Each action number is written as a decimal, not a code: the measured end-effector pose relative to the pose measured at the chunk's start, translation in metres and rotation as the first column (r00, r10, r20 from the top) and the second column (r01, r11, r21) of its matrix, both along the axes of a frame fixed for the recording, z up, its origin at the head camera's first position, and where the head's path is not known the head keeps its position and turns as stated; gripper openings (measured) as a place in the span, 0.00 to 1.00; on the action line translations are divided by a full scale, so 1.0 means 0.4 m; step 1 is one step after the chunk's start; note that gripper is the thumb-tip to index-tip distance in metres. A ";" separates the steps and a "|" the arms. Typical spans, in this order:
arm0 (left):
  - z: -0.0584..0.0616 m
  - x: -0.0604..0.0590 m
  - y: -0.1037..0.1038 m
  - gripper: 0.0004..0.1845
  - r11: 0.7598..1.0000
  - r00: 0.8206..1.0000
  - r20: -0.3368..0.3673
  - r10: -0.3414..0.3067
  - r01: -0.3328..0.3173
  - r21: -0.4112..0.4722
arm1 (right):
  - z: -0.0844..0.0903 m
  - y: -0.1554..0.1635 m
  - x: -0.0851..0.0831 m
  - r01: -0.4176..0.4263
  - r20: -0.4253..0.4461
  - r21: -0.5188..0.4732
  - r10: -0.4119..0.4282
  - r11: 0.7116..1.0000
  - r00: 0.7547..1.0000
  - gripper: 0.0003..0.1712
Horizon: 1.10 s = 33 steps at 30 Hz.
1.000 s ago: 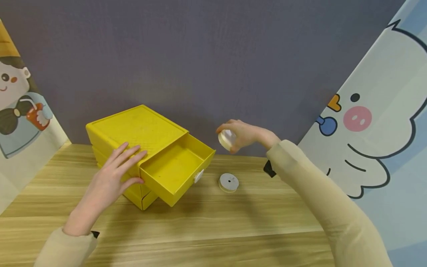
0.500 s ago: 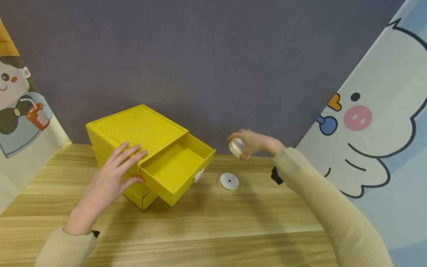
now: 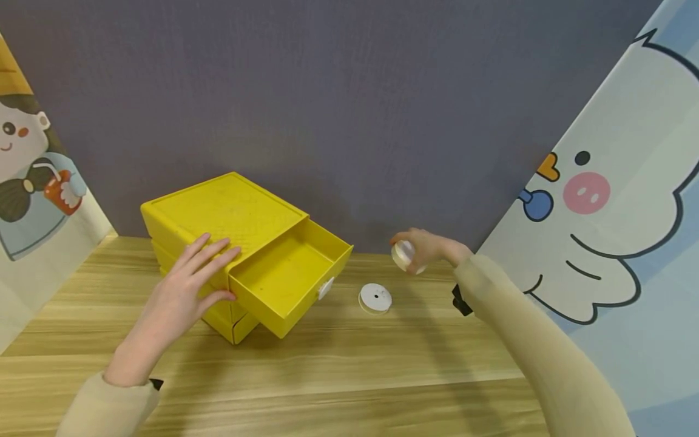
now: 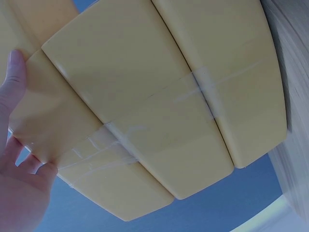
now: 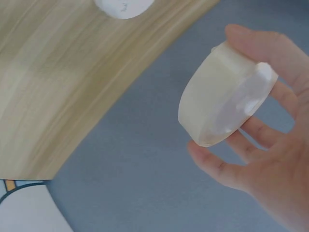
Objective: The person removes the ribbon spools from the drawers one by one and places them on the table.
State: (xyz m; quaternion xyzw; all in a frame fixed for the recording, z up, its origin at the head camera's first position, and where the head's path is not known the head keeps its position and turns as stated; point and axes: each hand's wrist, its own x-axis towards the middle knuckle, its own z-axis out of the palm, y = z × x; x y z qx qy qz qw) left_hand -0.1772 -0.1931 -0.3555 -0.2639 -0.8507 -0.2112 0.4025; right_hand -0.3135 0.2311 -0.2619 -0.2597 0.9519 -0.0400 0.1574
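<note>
My right hand (image 3: 423, 249) holds a small cream spool (image 3: 403, 255) above the far part of the wooden table (image 3: 382, 364), near the grey wall. Wrist view: the held spool (image 5: 224, 94) is pinched by its rim, thumb on top, fingertips (image 5: 207, 157) curled under; its flat face is tilted, turned away from the palm. A second white spool (image 3: 374, 298) lies flat on the table, apart from my right hand, between it and the yellow drawer box (image 3: 218, 212). The top drawer (image 3: 284, 273) stands pulled out, interior showing yellow. My left hand (image 3: 182, 291) rests with straight fingers on the box's top near corner, thumb against the side of the drawer; it grips nothing. Left wrist view: only the box's yellow side panels (image 4: 159, 111), fingertips (image 4: 17, 72) touching.
</note>
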 end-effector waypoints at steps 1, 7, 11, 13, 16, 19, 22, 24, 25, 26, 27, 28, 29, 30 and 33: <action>0.000 0.000 0.000 0.37 1.000 1.000 -0.001 0.001 -0.001 -0.001 | -0.004 0.005 0.000 0.010 0.005 0.000 -0.010 1.000 1.000 0.42; 0.000 -0.001 0.000 0.37 1.000 1.000 0.000 0.000 0.000 -0.006 | -0.034 0.037 -0.010 0.034 0.011 0.006 -0.034 0.999 0.999 0.44; 0.001 -0.003 0.001 0.37 1.000 1.000 0.002 -0.002 0.002 -0.006 | -0.057 0.052 -0.018 0.041 0.017 0.006 -0.041 0.999 0.999 0.44; 0.000 -0.003 0.000 0.37 1.000 1.000 -0.001 0.000 0.000 -0.006 | -0.069 0.058 -0.021 0.036 0.021 0.007 -0.036 0.999 0.999 0.44; 0.000 -0.002 0.000 0.37 1.000 1.000 -0.005 0.002 -0.002 -0.008 | -0.092 0.066 -0.025 0.046 0.031 0.011 -0.046 0.999 0.998 0.44; -0.001 -0.002 -0.001 0.37 1.000 1.000 -0.010 0.004 -0.004 -0.011 | -0.114 0.073 -0.026 0.066 0.054 0.004 -0.066 0.998 0.996 0.44; 0.000 0.000 -0.001 0.37 1.000 1.000 -0.010 0.005 -0.005 -0.013 | -0.135 0.079 -0.026 0.088 0.077 -0.004 -0.087 0.996 0.993 0.44; 0.001 0.000 0.000 0.37 1.000 1.000 -0.009 0.005 -0.005 -0.013 | -0.146 0.081 -0.025 0.086 0.087 -0.006 -0.086 0.996 0.993 0.45; 0.002 0.001 0.000 0.37 1.000 1.000 -0.007 0.006 -0.006 -0.013 | -0.151 0.082 -0.024 0.086 0.091 -0.005 -0.086 0.996 0.992 0.45; 0.002 0.002 0.001 0.37 1.000 1.000 -0.007 0.005 -0.005 -0.012 | -0.156 0.082 -0.023 0.094 0.098 -0.007 -0.093 0.996 0.991 0.45; 0.003 0.002 0.001 0.37 1.000 1.000 -0.007 0.004 -0.004 -0.012 | -0.161 0.083 -0.022 0.099 0.106 -0.010 -0.098 0.995 0.990 0.45; 0.003 0.002 0.001 0.37 1.000 1.000 -0.007 0.004 -0.004 -0.013 | -0.165 0.083 -0.022 0.105 0.112 -0.014 -0.103 0.994 0.988 0.45; 0.004 0.002 0.001 0.38 1.000 1.000 -0.007 0.003 -0.003 -0.012 | -0.168 0.083 -0.020 0.103 0.114 -0.015 -0.100 0.995 0.988 0.45; 0.004 0.002 0.001 0.38 1.000 1.000 -0.008 0.005 -0.005 -0.014 | -0.172 0.083 -0.018 0.105 0.115 -0.018 -0.102 0.994 0.988 0.45; 0.004 0.002 0.002 0.38 1.000 1.000 -0.005 0.003 -0.003 -0.014 | -0.182 0.086 -0.015 0.097 0.114 -0.038 -0.093 0.995 0.989 0.45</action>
